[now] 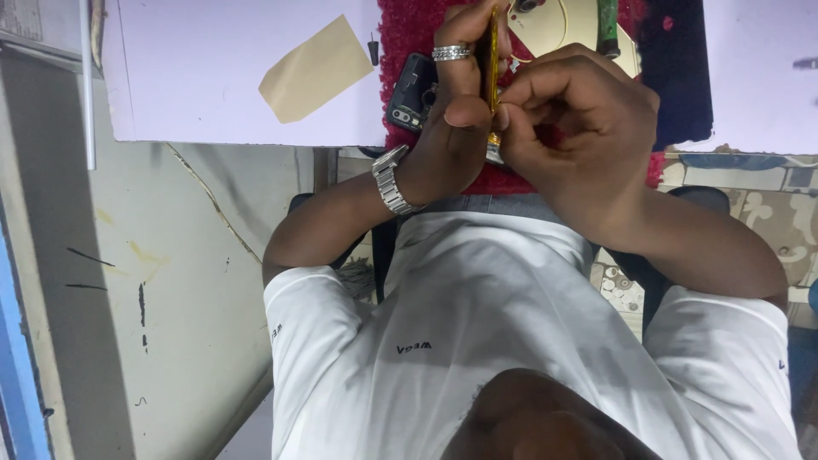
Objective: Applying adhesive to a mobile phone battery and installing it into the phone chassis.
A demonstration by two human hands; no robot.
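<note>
Both hands pinched shut on a thin yellow tool (492,60), left hand (456,128), right hand (575,128); tip hidden, dark phone (411,94) half covered.

This looks like a small phone-repair workshop: a pale work table (213,77) carries a red mat (409,34) near its front edge with an opened phone (411,92) lying on it, a brown paper envelope (317,68), and a scuffed, stained wall (170,281) below.
</note>
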